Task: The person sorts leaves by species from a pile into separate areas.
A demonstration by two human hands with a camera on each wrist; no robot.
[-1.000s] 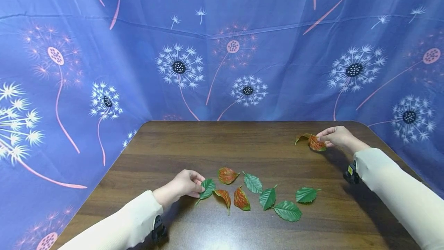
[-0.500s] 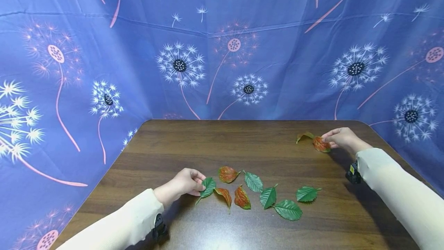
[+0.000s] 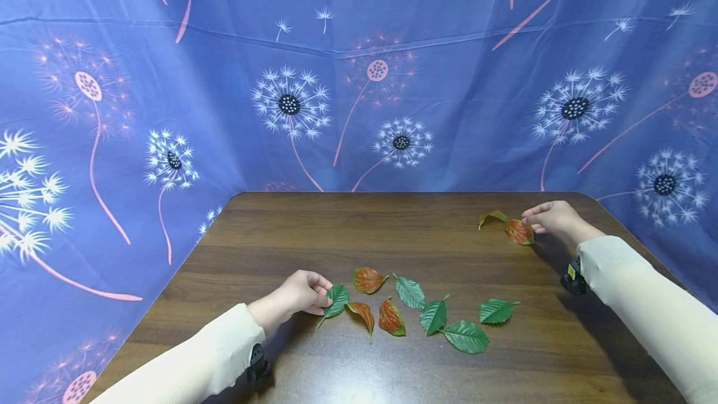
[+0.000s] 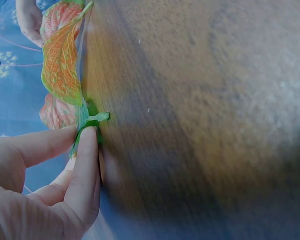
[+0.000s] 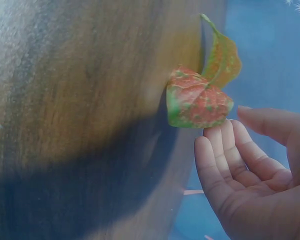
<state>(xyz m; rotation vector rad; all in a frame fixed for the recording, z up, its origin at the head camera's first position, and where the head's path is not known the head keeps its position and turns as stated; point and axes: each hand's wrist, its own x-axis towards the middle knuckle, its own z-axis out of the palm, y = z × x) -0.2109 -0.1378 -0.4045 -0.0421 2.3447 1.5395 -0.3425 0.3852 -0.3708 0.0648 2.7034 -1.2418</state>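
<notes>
My left hand [image 3: 300,295] pinches a green leaf [image 3: 338,300] between thumb and fingers. The left wrist view shows this leaf edge-on, its stem [image 4: 101,117] close to the wood. At the back right of the table, my right hand [image 3: 557,220] is beside a red-orange leaf [image 3: 519,232] with green edges. In the right wrist view the thumb stands apart from the fingers [image 5: 212,155], which touch or nearly touch the leaf's rim. A curled yellowish-brown leaf [image 3: 492,217] lies just left of that red one.
On the brown wooden table [image 3: 314,235], three red-orange leaves [image 3: 391,318] lie right of my left hand. Several green leaves [image 3: 466,336] continue the group rightward. A blue dandelion-print cloth [image 3: 449,80] hangs behind the table and along its sides.
My right hand moved slightly right with the red-orange leaf, then loosened from it; the leaf now lies on the table. My left hand keeps its pinch on the green leaf.
</notes>
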